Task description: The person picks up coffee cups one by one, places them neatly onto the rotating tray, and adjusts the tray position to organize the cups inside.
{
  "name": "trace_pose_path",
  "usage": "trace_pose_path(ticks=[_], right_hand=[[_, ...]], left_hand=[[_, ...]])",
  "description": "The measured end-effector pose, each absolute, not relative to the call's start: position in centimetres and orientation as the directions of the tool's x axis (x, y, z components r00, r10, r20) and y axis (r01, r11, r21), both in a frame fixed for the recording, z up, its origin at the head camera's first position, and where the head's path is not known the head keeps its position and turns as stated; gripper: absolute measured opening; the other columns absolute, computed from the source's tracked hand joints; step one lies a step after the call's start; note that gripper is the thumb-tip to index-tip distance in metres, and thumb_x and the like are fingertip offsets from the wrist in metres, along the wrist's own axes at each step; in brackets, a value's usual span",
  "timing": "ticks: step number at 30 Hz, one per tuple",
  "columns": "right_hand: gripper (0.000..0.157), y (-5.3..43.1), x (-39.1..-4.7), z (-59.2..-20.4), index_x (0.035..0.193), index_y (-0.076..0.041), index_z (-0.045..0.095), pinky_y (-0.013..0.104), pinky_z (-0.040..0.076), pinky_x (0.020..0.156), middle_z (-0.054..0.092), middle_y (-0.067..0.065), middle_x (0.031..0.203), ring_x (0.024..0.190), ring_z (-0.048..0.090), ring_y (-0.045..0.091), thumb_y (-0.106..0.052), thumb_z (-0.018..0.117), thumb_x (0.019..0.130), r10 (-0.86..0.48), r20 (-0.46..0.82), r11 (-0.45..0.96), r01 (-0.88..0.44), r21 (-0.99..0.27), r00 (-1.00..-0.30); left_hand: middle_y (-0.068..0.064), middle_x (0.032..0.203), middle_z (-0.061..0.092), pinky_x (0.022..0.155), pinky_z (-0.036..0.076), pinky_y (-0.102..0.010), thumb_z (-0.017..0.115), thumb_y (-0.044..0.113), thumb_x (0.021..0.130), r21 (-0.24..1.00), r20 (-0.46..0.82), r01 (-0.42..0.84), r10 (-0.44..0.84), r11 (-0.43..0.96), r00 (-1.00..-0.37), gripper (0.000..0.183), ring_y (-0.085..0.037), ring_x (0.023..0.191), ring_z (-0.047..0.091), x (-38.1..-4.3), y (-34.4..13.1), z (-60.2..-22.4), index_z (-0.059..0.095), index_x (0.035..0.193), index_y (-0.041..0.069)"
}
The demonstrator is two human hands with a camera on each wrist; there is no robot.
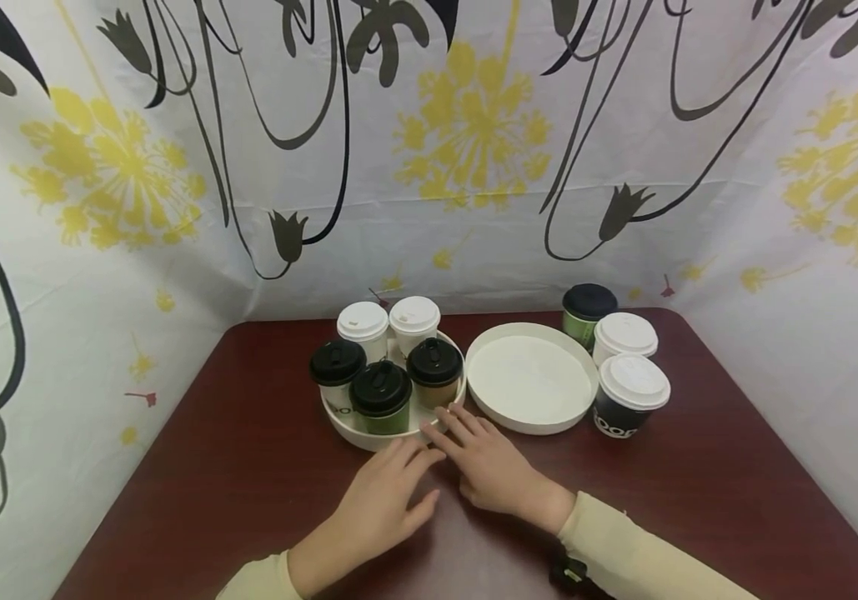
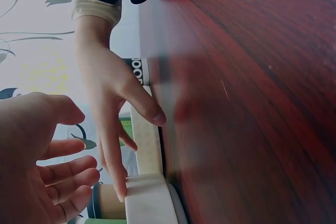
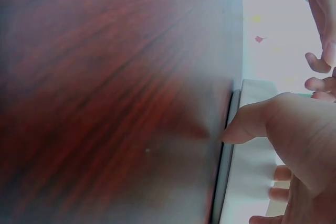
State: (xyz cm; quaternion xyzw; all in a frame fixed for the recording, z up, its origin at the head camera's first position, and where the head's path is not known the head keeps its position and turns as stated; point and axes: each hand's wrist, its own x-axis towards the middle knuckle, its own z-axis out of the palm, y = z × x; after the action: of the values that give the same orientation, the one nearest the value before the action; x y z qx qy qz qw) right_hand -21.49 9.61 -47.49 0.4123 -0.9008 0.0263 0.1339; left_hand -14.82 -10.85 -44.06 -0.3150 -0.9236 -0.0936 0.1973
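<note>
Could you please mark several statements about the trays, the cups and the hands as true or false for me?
1. The left tray holds five lidded cups. True.
2. The right tray holds three cups. False: the right tray is bare, and three cups stand beside it.
3. Three of the cups in the left tray have black lids. True.
4. The cups beside the right tray all have white lids. False: the farthest one has a black lid.
5. The left grip is holding a cup. False: the left grip holds nothing.
6. The right grip reaches to the edge of the left tray. True.
</note>
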Motion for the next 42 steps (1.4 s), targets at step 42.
trace_pose_path(ticks=[42], right_hand=[[0.080,22.2,-22.7,-39.8,0.151,-0.011,0.039,0.060,0.036,0.106,0.047,0.019,0.146,0.132,0.046,0.039,-0.021,0.073,0.079,-0.557,0.492,0.763,-0.646,-0.015,-0.669]], left_hand=[[-0.005,0.146,0.050,0.111,0.044,-0.036,0.062,0.038,0.093,-0.009,0.275,0.703,0.678,0.711,-0.682,0.058,-0.020,0.136,0.049,-20.0,-7.8,-41.2,0.048,0.144,0.014]])
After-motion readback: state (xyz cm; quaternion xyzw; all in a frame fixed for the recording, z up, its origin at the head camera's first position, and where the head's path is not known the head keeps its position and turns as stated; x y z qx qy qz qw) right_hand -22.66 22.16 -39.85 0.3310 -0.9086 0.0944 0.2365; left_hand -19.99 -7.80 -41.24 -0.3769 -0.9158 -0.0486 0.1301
